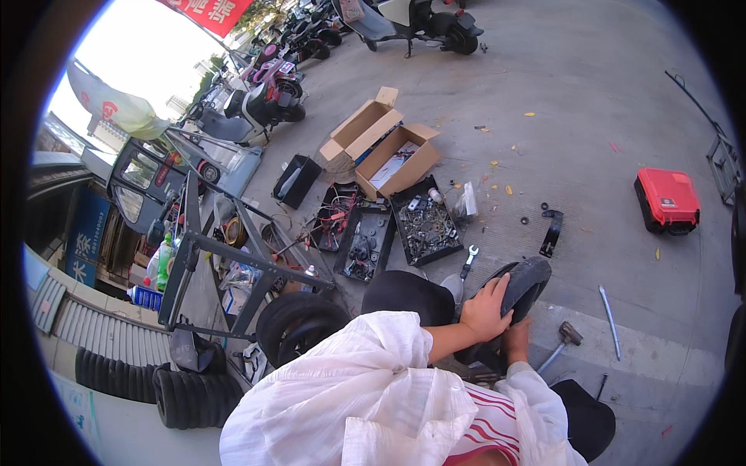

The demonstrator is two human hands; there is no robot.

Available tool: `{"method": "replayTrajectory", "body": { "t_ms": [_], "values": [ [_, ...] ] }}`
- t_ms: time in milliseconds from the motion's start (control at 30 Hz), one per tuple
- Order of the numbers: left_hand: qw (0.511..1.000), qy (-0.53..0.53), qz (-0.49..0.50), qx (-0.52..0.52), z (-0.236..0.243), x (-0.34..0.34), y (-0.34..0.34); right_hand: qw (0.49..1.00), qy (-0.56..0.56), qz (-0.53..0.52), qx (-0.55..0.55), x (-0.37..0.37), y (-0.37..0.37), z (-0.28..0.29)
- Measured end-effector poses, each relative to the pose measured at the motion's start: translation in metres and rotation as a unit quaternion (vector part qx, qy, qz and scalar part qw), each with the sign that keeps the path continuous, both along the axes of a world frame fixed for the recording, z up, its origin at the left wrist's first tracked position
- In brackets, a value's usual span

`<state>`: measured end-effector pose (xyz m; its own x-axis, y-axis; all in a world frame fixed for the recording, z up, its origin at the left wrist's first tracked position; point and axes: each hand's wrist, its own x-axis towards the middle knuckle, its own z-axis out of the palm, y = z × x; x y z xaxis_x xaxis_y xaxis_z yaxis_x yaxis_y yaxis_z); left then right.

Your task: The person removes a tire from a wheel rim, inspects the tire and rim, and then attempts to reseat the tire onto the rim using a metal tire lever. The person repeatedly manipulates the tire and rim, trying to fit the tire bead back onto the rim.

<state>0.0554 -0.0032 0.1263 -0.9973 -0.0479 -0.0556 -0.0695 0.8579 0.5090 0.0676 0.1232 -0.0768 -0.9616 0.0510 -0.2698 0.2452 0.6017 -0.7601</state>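
A small black tyre stands upright just in front of my body. My left hand grips its upper left side, fingers curled over the tread. My right hand is lower, closed against the tyre's right side, its fingertips partly hidden. Left of the tyre lies an open-end wrench with a dark grip. A hammer with a metal handle lies to the right, near a long silver bar. A curved black part lies beyond the tyre.
Trays of metal parts, cardboard boxes and a red case stand ahead on the concrete. A metal frame, spare wheels and stacked tyres fill the left. Parked scooters are farther back.
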Motion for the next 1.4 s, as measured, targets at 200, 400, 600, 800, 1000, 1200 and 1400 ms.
{"method": "replayTrajectory", "body": {
  "t_ms": [200,400,600,800,1000,1200,1400],
  "values": [
    [0.999,-0.018,0.021,-0.03,0.004,-0.01,-0.011,0.997,-0.065,0.014,-0.036,0.021,0.015,-0.019],
    [1.0,-0.003,-0.004,-0.019,0.007,0.002,0.004,0.997,-0.071,-0.008,-0.017,0.011,0.02,0.094],
    [0.994,0.034,-0.1,-0.01,0.007,0.036,0.014,0.995,-0.047,0.073,0.039,0.044,0.021,0.131],
    [0.993,0.051,-0.106,-0.013,0.0,0.059,0.01,0.992,0.035,0.097,0.071,0.087,0.019,0.13],
    [0.996,-0.008,-0.089,0.013,0.02,0.056,-0.011,0.954,-0.064,-0.024,-0.293,0.081,0.04,0.132],
    [0.994,-0.075,-0.045,0.069,0.009,0.034,-0.044,0.974,0.024,0.039,-0.222,0.072,0.01,0.165],
    [0.944,-0.111,0.098,0.294,-0.027,0.029,-0.067,0.976,0.148,0.096,-0.127,0.032,0.014,0.175]
  ]
}}
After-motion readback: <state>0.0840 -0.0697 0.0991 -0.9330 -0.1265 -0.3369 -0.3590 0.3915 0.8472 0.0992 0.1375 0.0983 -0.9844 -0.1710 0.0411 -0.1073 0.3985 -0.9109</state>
